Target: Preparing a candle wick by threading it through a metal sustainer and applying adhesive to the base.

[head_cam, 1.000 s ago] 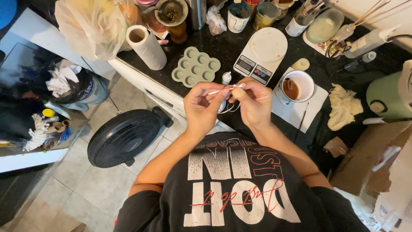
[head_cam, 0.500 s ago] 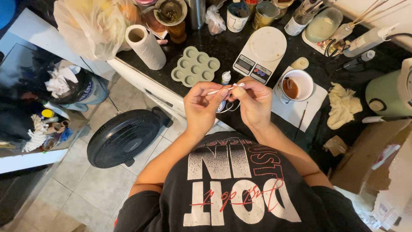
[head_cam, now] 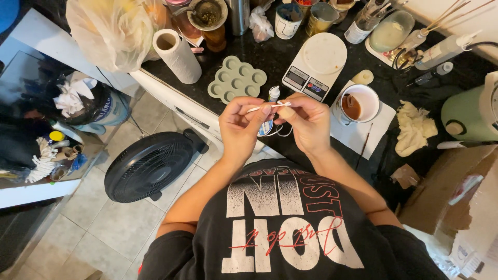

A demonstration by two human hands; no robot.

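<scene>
Both hands pinch a thin white wick (head_cam: 264, 107), its long axis running nine to three, left hand (head_cam: 239, 129) at nine, right hand (head_cam: 307, 124) at three.

Counts – dark counter and floor beside it

Two hands (head_cam: 241, 129) (head_cam: 306, 124), one kitchen scale (head_cam: 315, 66), one round-cavity mould (head_cam: 237, 79), one paper towel roll (head_cam: 177, 56), one white mug (head_cam: 361, 103) – one black fan (head_cam: 148, 166), one crumpled cloth (head_cam: 415, 128).

Black counter (head_cam: 290, 57) bears scale (head_cam: 315, 66), mold (head_cam: 237, 80), cup (head_cam: 359, 103).
</scene>
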